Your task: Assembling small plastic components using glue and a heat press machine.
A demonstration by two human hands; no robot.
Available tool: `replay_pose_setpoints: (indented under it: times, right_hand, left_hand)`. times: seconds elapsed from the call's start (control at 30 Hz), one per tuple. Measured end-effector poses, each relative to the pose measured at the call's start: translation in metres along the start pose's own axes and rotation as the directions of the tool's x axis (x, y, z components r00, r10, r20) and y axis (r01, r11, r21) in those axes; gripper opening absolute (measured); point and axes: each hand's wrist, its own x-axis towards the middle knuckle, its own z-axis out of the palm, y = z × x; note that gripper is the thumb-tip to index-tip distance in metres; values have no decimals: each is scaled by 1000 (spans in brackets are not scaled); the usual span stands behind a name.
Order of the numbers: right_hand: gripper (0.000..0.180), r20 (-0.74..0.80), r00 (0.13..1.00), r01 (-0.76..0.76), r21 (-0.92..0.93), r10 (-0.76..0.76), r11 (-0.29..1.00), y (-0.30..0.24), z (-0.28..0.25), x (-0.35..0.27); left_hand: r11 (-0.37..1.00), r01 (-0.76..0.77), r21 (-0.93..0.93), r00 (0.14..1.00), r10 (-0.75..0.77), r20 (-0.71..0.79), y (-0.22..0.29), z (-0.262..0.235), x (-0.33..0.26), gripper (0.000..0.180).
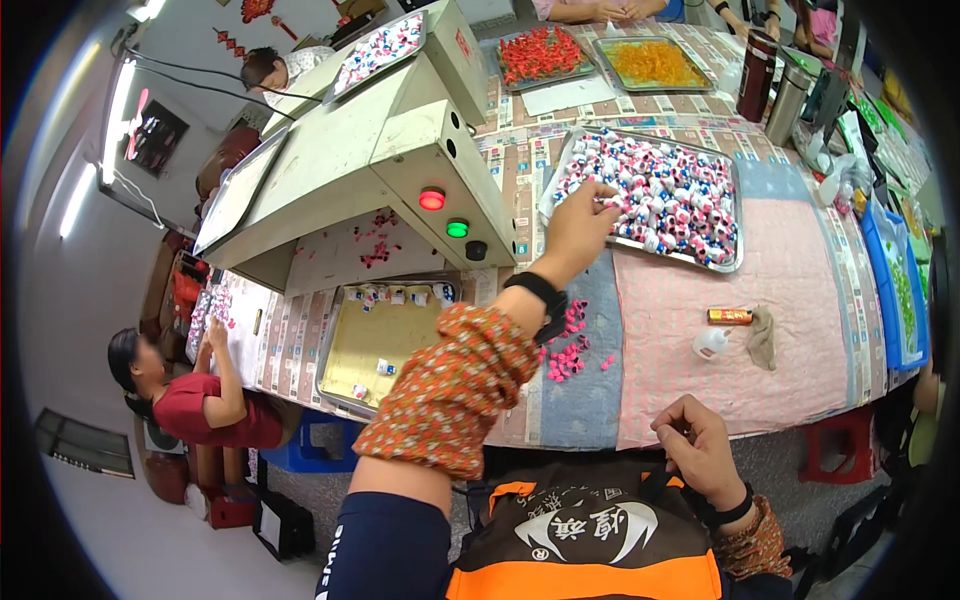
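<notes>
My left hand [578,232] reaches over the near left side of a metal tray [739,200] filled with small white, blue and pink pieces [680,190]. Its fingers are curled together at the pieces, and whatever lies between the fingertips is too small to make out. Close to the table's front edge, my right hand [700,445] is held with bent fingers pressed together; anything inside them is hidden. Loose pink pieces [568,360] lie on a blue-grey cloth beneath my left wrist. To their left, a yellow-lined tray [365,335] holds several small white-and-blue pieces along its edges.
A beige machine [420,150] with red and green lights stands at left. On the pink cloth [690,300] are a white squeeze bottle [711,344], a battery-like cylinder [730,317] and a rag [762,340]. Red pieces [540,57] and orange pieces [655,62] fill far trays. Co-worker [215,390] sits left.
</notes>
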Motion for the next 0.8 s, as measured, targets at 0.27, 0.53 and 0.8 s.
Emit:
replay_pose_setpoints:
  times: [0.27, 0.53, 0.8]
  right_hand:
    - [5, -244, 967, 75, -16, -77, 997, 13, -26, 10]
    - [41, -481, 810, 211, -298, -337, 931, 40, -74, 35]
    - [51, -267, 865, 204, -588, -425, 783, 24, -55, 58]
  left_hand:
    - [999, 33, 23, 999, -34, 31, 16, -2, -49, 30]
    - [938, 336, 91, 930, -345, 128, 10, -120, -175, 29]
    - [702, 441, 559, 859, -149, -491, -101, -265, -186, 21]
